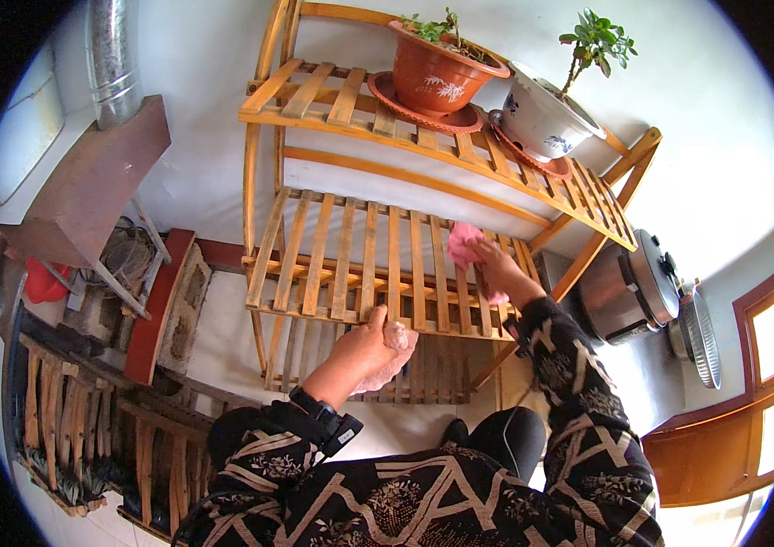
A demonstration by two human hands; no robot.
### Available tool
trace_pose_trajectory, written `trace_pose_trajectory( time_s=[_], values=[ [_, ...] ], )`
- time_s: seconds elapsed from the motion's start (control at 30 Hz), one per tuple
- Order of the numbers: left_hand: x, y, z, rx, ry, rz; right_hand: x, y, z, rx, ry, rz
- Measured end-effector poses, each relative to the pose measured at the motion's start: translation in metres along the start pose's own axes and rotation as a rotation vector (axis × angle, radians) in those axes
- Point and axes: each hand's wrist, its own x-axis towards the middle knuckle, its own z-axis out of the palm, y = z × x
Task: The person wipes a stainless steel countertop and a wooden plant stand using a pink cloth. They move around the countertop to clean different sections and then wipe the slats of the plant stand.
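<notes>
Before me stands a slatted wooden plant stand with several tiers. On its middle shelf point(346, 256), my right hand point(496, 267) presses a pink cloth point(463, 245) against the slats toward the right end. My left hand point(366, 345) is at the front rail of the same shelf, its thumb on the rail's top. A paler pink cloth point(387, 366) is bunched in that hand and hangs below the rail. The slats under the right hand are partly hidden by it and the cloth.
The top shelf point(359, 126) carries a terracotta-coloured flowerpot point(445, 75) and a white flowerpot point(540, 119), both on saucers. A large metal pot point(626, 294) stands at right beside a round metal pan point(701, 335). To the left are a brown metal stove point(86, 178) with flue pipe point(113, 61) and stacked firewood point(65, 417).
</notes>
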Motion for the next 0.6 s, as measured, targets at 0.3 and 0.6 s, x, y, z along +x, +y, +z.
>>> trace_pose_trajectory(
  time_s=[0.3,0.6],
  values=[
    [0.004,0.0,0.009,-0.006,0.027,-0.052,-0.002,-0.008,-0.06,0.696,0.048,0.181],
    [0.001,0.001,0.011,0.048,0.082,-0.025,-0.097,-0.066,-0.111,1.078,0.522,-0.249]
  ],
)
